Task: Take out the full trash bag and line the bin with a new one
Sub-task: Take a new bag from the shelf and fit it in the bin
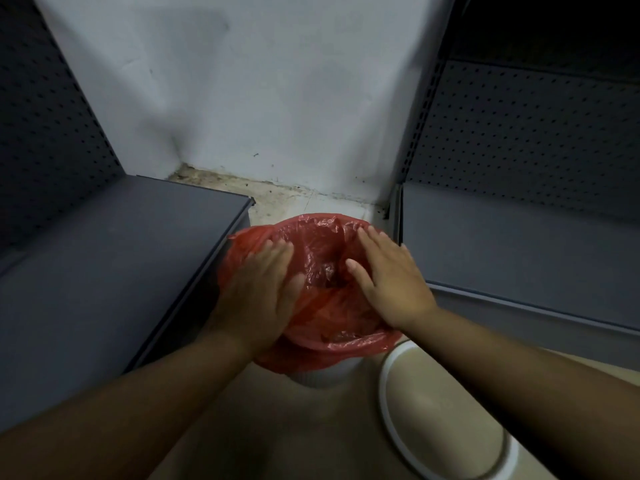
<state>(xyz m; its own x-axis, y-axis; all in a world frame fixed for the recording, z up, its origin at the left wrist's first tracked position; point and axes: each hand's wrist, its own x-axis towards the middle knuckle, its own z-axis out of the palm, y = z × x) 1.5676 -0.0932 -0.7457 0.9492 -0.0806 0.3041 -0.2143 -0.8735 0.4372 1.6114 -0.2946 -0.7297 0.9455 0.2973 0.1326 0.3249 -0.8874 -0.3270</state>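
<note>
Over the bin, left hand and right hand press the red bag; fingers straight.

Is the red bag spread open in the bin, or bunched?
Spread open: the red bag drapes over the bin rim, hollow interior showing.

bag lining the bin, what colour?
Red, translucent plastic. The bag shows in the head view, folded over the white bin.

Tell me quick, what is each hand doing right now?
Left hand: open, flat on the red bag.
Right hand: open, flat on the red bag.
</note>
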